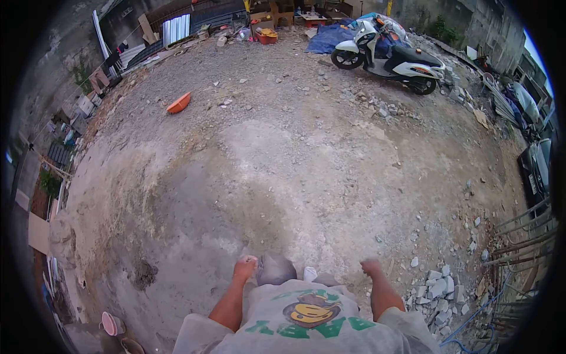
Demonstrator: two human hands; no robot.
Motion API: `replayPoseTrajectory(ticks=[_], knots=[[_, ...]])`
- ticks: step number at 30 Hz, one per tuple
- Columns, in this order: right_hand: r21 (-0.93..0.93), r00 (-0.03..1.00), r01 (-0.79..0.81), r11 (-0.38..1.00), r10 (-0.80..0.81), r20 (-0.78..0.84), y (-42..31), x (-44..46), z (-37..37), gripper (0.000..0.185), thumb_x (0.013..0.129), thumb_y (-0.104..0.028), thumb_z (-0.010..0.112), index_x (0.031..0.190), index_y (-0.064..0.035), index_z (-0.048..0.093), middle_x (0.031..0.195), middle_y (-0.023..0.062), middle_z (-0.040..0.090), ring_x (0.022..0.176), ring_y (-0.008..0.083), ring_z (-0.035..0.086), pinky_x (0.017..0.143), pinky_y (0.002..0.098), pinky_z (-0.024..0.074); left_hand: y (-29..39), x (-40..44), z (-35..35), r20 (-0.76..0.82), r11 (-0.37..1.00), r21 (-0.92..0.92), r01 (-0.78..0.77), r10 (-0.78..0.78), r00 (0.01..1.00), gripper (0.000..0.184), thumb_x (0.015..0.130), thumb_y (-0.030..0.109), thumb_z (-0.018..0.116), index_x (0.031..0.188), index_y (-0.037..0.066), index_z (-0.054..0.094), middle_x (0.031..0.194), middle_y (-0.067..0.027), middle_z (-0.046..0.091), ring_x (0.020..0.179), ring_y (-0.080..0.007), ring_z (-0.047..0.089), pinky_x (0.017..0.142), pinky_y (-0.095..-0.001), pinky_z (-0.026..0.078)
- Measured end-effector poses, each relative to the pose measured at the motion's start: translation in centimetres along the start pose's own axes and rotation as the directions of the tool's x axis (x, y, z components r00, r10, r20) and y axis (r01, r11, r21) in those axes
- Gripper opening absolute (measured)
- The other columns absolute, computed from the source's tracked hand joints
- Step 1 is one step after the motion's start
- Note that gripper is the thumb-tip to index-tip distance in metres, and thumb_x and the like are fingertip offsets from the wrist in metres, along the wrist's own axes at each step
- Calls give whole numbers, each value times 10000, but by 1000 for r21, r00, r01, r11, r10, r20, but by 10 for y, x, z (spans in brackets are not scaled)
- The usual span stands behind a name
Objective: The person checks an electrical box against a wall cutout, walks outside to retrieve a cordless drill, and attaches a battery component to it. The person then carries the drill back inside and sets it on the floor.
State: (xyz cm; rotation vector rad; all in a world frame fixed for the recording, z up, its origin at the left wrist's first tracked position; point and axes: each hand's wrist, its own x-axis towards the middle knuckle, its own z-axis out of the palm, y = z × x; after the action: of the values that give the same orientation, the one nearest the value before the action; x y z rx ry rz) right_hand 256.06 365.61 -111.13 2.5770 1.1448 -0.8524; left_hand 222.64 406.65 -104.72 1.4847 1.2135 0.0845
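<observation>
Scooter (392, 62) beyond 2 hands (308, 268)

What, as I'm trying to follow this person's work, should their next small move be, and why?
Probably a step toward the orange basin, ahead and to the left: the left hand and right hand show nothing in their grip, and the basin lies well beyond both. The scooter stands to its right, out of the way.
</observation>
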Motion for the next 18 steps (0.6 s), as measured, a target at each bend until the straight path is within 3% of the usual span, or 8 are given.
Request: replayPoseTrajectory(ticks=[1,2,3,8,12,14,16,18], knots=[[97,972,-15,995,37,-231,29,76,-18,162,725,-179,630,848,-77,655,840,127,679,791,277,662,638,419,511,16,28,-2,-65,996,-90,8,-14,998,229,808,212,620,918,16,664,754,-78,678,674,-142,644,636,-287,505],[663,913,-213,717,387,-126,16,107,-103,238,740,-257,627,883,-75,682,896,146,682,854,300,656,690,416,513,25,55,1,-102,993,-111,38,-49,994,224,808,206,615,917,17,664,754,-76,677,671,-142,642,632,-284,505],[589,871,-74,805,340,-355,1,127,-183,338,752,-344,610,930,-69,692,919,189,672,880,337,649,746,406,506,29,82,4,-133,990,-124,63,-80,988,218,807,199,610,917,18,663,754,-75,677,668,-142,640,629,-282,505],[709,852,49,704,341,-398,-42,263,-380,360,794,-339,568,967,-41,674,911,217,657,908,327,646,787,385,492,94,215,30,5,990,-56,128,-128,992,248,793,229,597,912,29,682,759,-92,685,669,-147,641,636,-295,516],[637,946,12,771,198,-258,-82,363,-346,461,794,-378,581,1122,-58,630,1105,216,626,1063,353,585,921,408,455,153,376,38,35,956,295,2,-13,999,290,784,279,599,897,32,700,756,-121,688,677,-143,643,649,-309,519],[444,996,82,892,-85,-12,-92,382,-286,468,816,-397,547,1133,-61,617,1204,228,569,1153,354,522,991,417,403,213,448,36,66,992,80,101,-106,992,279,803,256,603,918,13,678,776,-128,685,683,-157,649,651,-305,516],[391,968,106,914,-4,-252,-110,362,-324,456,843,-406,522,1144,-76,614,1244,218,545,1185,357,493,1016,418,377,324,476,30,42,998,56,-31,29,999,261,827,221,603,933,-14,643,795,-125,675,691,-171,656,648,-304,516],[568,941,321,758,-322,-103,-76,425,-370,461,861,-426,510,1186,-111,598,1252,209,544,1197,355,482,1034,410,355,383,552,40,40,994,-24,-107,108,993,242,839,198,598,932,-23,623,804,-119,664,682,-172,649,638,-305,517]])
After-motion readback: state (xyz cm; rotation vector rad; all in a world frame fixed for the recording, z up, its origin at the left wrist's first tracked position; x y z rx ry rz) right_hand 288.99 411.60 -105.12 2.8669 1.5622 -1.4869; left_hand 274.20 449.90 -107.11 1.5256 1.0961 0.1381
